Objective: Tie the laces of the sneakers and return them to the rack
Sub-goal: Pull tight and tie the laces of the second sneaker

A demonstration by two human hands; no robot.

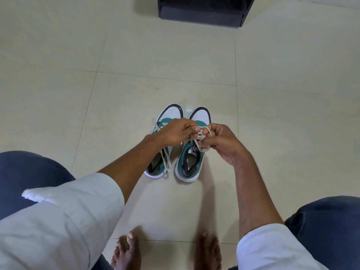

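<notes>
Two white and teal sneakers stand side by side on the tiled floor, toes pointing away from me. The right sneaker (191, 162) has its cream laces (201, 136) pulled up between my hands. My left hand (173, 133) pinches one strand above the tongue. My right hand (224, 143) grips the other strand, looped around its fingers. The left sneaker (171, 114) sits partly under my left wrist, its loose laces (166, 160) trailing over its side down to the heel.
A dark rack (202, 10) stands on the floor at the top of the view, beyond the sneakers. My bare feet (167, 250) rest on the tiles below the shoes, my knees in dark trousers on either side.
</notes>
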